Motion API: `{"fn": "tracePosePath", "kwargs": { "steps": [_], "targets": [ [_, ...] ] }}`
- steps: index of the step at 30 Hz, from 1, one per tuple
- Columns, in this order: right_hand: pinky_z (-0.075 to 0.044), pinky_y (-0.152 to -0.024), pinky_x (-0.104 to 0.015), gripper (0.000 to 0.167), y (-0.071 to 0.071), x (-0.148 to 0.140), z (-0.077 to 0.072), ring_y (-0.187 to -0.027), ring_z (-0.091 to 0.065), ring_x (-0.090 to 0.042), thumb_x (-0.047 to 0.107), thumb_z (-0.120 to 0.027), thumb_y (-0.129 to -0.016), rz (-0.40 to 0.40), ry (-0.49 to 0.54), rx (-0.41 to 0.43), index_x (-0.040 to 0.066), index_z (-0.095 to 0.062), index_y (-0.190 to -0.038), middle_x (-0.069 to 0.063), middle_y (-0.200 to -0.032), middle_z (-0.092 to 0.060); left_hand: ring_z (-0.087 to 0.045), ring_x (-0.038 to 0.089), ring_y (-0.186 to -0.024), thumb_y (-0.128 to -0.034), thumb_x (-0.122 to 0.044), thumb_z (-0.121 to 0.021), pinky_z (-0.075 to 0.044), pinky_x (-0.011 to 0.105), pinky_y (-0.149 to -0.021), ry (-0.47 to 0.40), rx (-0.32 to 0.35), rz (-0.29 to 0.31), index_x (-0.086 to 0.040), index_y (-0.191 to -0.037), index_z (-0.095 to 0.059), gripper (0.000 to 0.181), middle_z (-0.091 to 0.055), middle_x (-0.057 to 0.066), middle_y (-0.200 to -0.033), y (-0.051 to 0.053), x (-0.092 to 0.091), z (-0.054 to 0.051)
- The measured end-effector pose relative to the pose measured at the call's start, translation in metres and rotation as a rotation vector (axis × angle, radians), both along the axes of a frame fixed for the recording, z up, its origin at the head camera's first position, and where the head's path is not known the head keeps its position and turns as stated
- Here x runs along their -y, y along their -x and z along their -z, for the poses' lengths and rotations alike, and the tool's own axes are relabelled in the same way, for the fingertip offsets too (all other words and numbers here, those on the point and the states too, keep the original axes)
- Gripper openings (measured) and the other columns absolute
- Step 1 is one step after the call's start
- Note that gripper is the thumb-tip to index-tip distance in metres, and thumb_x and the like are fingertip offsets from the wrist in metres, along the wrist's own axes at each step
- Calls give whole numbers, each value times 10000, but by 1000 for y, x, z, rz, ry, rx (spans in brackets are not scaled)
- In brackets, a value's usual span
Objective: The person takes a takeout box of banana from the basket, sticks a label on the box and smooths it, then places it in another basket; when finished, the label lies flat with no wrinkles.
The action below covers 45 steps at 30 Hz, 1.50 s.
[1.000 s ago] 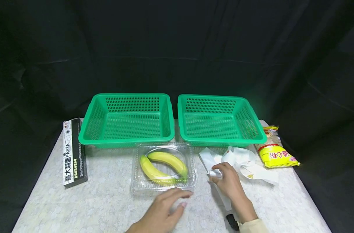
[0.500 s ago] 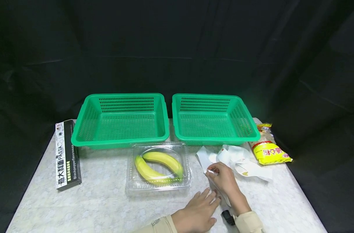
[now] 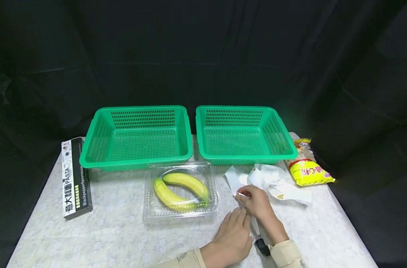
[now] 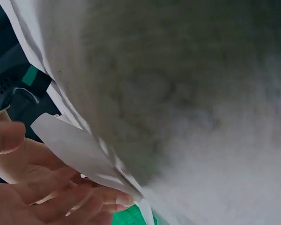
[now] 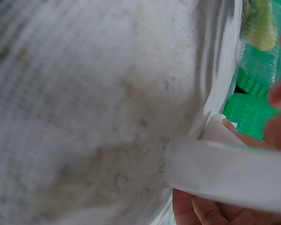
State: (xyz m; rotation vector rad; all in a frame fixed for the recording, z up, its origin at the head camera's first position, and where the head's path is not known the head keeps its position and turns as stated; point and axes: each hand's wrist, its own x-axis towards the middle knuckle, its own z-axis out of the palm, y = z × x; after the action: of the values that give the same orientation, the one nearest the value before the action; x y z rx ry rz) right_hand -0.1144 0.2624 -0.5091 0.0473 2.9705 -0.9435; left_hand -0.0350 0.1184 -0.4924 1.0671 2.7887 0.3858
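My right hand [image 3: 259, 204] pinches the edge of a white paper-like strip [image 3: 254, 225] between thumb and fingertips. The strip trails toward the front and looks blurred and pale in the right wrist view [image 5: 229, 173]. Beside it, my left hand [image 3: 232, 236] lies low over the table with its fingers extended, their tips close to the strip. In the left wrist view the white strip [image 4: 79, 147] lies over the fingers, which overlap, so whether the left fingers touch it is hard to tell. Crumpled white paper [image 3: 272, 178] with small printed marks lies just beyond my right hand.
A clear plastic box [image 3: 149, 214] with two bananas [image 3: 186, 182] inside stands left of my hands. Behind are two green baskets [image 3: 136, 162] side by side. A black-and-white pasta box [image 3: 76, 178] lies at the left; a yellow-labelled bag [image 3: 307, 171] lies at the right edge.
My left hand has moved right, from in front of the clear box to beside my right hand, and its fingers have straightened. The right hand keeps its pinch on the strip.
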Motion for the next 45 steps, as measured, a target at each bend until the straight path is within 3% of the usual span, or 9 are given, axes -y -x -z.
{"fn": "tracePosePath", "kwargs": {
  "steps": [8, 11, 16, 22, 31, 33, 36, 41, 45],
  "targets": [
    [-570, -808, -442, 130, 0, 0, -2, -914, -703, -254, 142, -760, -885, 0, 8, 6, 67, -768, -991, -106, -1008, -756, -268, 272, -1544, -957, -406, -614, -371, 489, -1195, 75, 114, 119, -86, -1535, -373, 703, -342, 63, -1623, -1, -4, 5],
    [-564, -803, -433, 129, 0, 1, -2, -911, -702, -243, 153, -760, -886, 5, 6, 7, 74, -770, -988, -101, -1004, -760, -299, 258, -1529, -953, -415, -610, -388, 472, -1181, 98, 110, 136, -90, -1530, -382, 700, -360, 67, -1612, -1, -4, 7],
    [-572, -816, -445, 123, -1, -1, -3, -931, -713, -261, 133, -722, -915, -4, 12, 3, 64, -769, -1006, -118, -1026, -763, -319, 227, -1520, -952, -451, -598, -411, 426, -1162, 155, 59, 138, -113, -1527, -390, 699, -361, 59, -1613, -2, -4, 7],
    [-592, -859, -447, 155, -3, -5, -10, -964, -737, -270, 140, -669, -961, -29, 101, 27, 64, -769, -1052, -125, -1046, -773, -309, 217, -1525, -961, -455, -582, -411, 431, -1162, 155, 77, 147, -124, -1538, -381, 695, -351, 50, -1624, -1, -3, 8],
    [-586, -940, -435, 218, -12, 2, -42, -1064, -711, -269, 228, -632, -997, -71, 284, 20, 109, -754, -1133, -96, -1105, -764, -342, 226, -1509, -981, -442, -563, -425, 438, -1157, 101, 91, 138, -152, -1542, -390, 654, -365, 57, -1618, 1, 3, 2],
    [-587, -942, -410, 232, -15, 6, -50, -1079, -704, -254, 244, -626, -1000, -88, 322, 19, 111, -748, -1146, -91, -1122, -760, -374, 207, -1486, -999, -428, -546, -433, 401, -1157, 35, 87, 129, -157, -1523, -423, 603, -400, 58, -1596, 1, 11, -4],
    [-585, -924, -340, 245, -22, 13, -61, -1080, -696, -200, 264, -622, -1002, -119, 365, 28, 118, -743, -1157, -79, -1139, -755, -511, 163, -1369, -1012, -354, -557, -488, 324, -1093, -208, 48, 50, -152, -1437, -531, 472, -550, 20, -1465, -2, 30, -16],
    [-565, -857, -246, 245, -34, 31, -75, -1022, -700, -113, 259, -608, -1009, -216, 425, 37, 115, -739, -1157, -83, -1136, -755, -673, 128, -1014, -926, -154, -687, -576, 275, -871, -760, -116, -220, -104, -1247, -668, 325, -711, 7, -1101, 5, 72, -38],
    [-571, -851, -240, 243, -42, 47, -82, -998, -703, -79, 257, -610, -1007, -275, 439, 26, 111, -742, -1149, -66, -1108, -763, -643, 116, -869, -843, -132, -786, -578, 259, -736, -926, -170, -393, -101, -1170, -701, 339, -681, 8, -955, 16, 94, -47]
  ]
}}
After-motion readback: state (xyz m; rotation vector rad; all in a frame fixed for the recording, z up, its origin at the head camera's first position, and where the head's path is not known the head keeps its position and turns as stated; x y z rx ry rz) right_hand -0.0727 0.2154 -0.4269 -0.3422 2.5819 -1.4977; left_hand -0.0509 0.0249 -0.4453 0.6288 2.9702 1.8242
